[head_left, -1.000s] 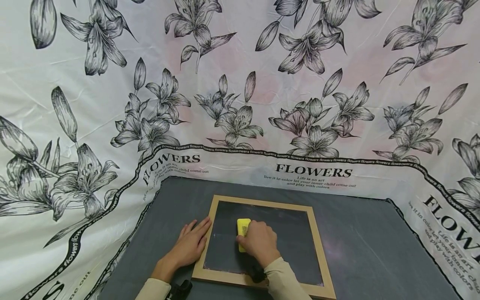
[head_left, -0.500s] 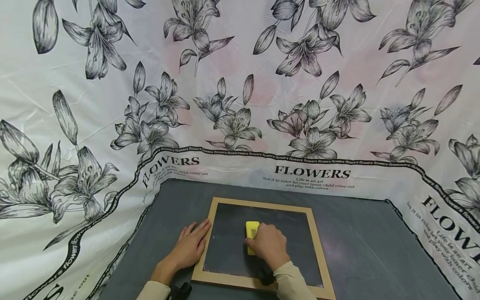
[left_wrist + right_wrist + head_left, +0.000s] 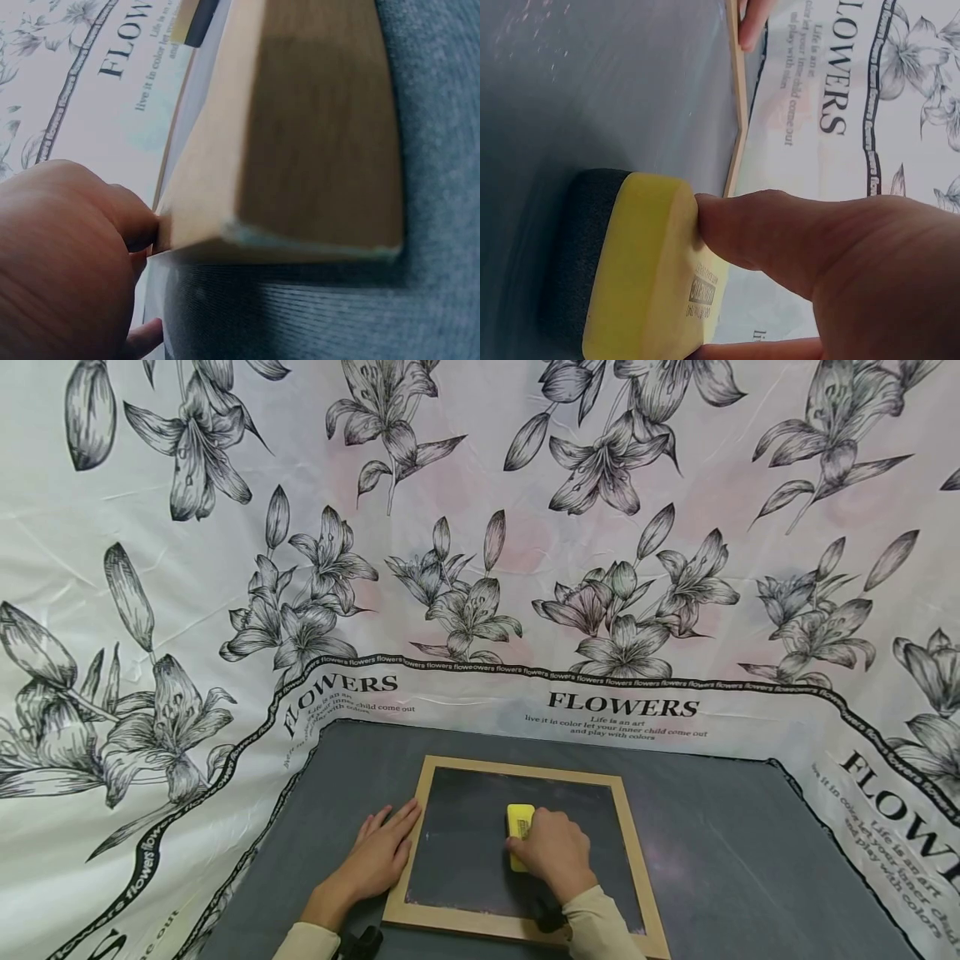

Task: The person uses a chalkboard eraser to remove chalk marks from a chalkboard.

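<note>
A small blackboard (image 3: 465, 827) in a light wooden frame (image 3: 622, 827) lies flat on the dark grey surface. On it, right of its middle, sits a yellow board eraser (image 3: 520, 827) with a black felt underside, seen well in the right wrist view (image 3: 641, 262). My right hand (image 3: 555, 852) grips the eraser, thumb on its near side, felt side down against the board. My left hand (image 3: 375, 856) rests with extended fingers along the left edge of the frame. In the left wrist view, the left thumb (image 3: 135, 217) touches the frame's wooden side near a corner.
Dark grey cloth (image 3: 735, 852) surrounds the blackboard. Behind and at both sides rises a white flower-printed sheet (image 3: 465, 610) with "FLOWERS" lettering. Faint white specks (image 3: 536, 37) show on the board. A black wrist strap device (image 3: 363, 941) sits at the left wrist.
My right hand has moved the eraser steadily to the right across the board. The left hand stays at the frame's left edge. The head view has shifted slightly.
</note>
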`<action>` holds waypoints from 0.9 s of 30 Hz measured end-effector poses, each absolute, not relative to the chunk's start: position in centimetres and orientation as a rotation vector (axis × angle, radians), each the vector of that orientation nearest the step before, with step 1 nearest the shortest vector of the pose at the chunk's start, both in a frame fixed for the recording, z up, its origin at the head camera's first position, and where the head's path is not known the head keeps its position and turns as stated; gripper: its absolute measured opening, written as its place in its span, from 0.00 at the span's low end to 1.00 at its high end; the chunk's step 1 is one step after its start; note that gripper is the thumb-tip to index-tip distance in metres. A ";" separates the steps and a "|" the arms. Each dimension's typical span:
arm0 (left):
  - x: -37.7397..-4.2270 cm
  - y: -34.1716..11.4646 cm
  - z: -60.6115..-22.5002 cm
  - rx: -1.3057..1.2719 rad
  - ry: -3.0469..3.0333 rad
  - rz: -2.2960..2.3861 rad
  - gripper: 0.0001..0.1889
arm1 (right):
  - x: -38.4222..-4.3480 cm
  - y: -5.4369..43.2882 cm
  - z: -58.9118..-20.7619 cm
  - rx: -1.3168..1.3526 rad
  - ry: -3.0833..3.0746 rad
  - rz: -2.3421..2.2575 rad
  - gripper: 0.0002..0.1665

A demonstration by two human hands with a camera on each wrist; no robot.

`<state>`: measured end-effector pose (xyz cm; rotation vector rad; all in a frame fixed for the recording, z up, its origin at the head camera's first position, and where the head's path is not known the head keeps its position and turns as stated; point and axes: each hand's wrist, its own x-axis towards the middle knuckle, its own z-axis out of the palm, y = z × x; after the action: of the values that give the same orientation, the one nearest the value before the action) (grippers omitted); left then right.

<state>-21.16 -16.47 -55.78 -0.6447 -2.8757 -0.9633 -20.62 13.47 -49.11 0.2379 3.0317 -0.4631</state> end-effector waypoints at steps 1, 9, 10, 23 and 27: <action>-21.2 -16.5 -55.8 -0.643 -2.877 -0.957 0.29 | -20.6 13.6 -49.1 0.240 3.032 -0.463 0.38; -21.1 -16.4 -55.6 -0.630 -2.923 -0.925 0.29 | -20.5 15.4 -49.1 0.263 3.037 -0.462 0.37; -21.2 -16.4 -55.5 -0.626 -2.933 -0.920 0.29 | -20.5 15.7 -49.1 0.267 3.036 -0.462 0.37; -21.0 -16.3 -55.3 -0.618 -2.945 -0.894 0.29 | -19.8 19.0 -48.8 0.288 3.036 -0.480 0.35; -21.0 -16.4 -55.5 -0.636 -2.914 -0.936 0.29 | -19.7 20.0 -49.1 0.275 3.044 -0.491 0.35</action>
<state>-21.00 -16.41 -55.55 -0.6357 -2.9145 -0.9362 -19.73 20.04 -49.11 0.2751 3.0435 -0.4906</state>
